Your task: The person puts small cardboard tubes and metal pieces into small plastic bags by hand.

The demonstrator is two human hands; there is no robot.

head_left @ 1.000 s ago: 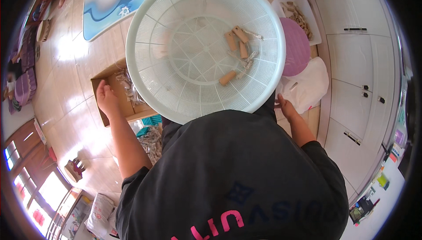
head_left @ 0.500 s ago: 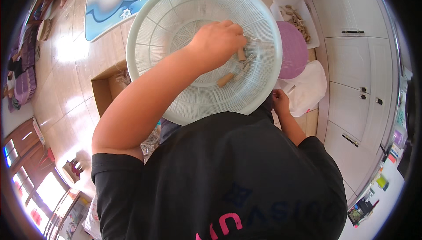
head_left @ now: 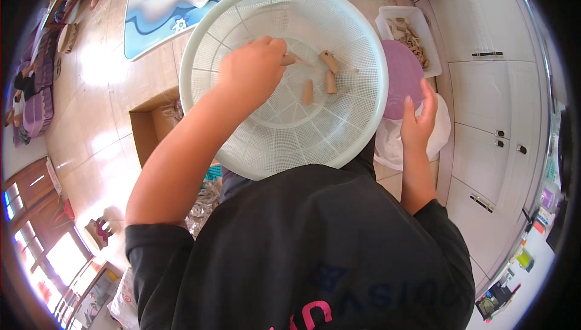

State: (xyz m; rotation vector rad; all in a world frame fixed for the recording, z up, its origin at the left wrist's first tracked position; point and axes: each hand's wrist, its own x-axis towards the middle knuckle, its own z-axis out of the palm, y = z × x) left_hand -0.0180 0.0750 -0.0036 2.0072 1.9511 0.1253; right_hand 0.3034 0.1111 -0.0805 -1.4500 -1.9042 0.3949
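Observation:
A large pale green mesh basket (head_left: 284, 169) rests in front of my body. Inside it lie several short tan cylinders (head_left: 307, 92), one with a small dark hole near its end and thin whitish strands beside it. Over the basket's left half, my left hand (head_left: 253, 70) is closed, fingers pinched together. A thin pale strand shows by its fingertips, but what they hold is mostly hidden. To the right of the basket, my right hand (head_left: 419, 115) is raised with thumb and fingers apart, holding nothing. It is beside a round purple disc (head_left: 400, 76).
A white tub (head_left: 431, 39) of similar tan pieces stands at the far right, with a white plastic bag (head_left: 439, 127) nearer. White cabinets (head_left: 484, 88) line the right side. An open cardboard box (head_left: 142, 125) sits left, and a blue patterned mat (head_left: 142, 27) lies beyond.
My left hand has moved left across the basket, uncovering tan cylinders on the right. My right hand has risen from beside my leg and spread its fingers. Pieces in the basket have shifted.

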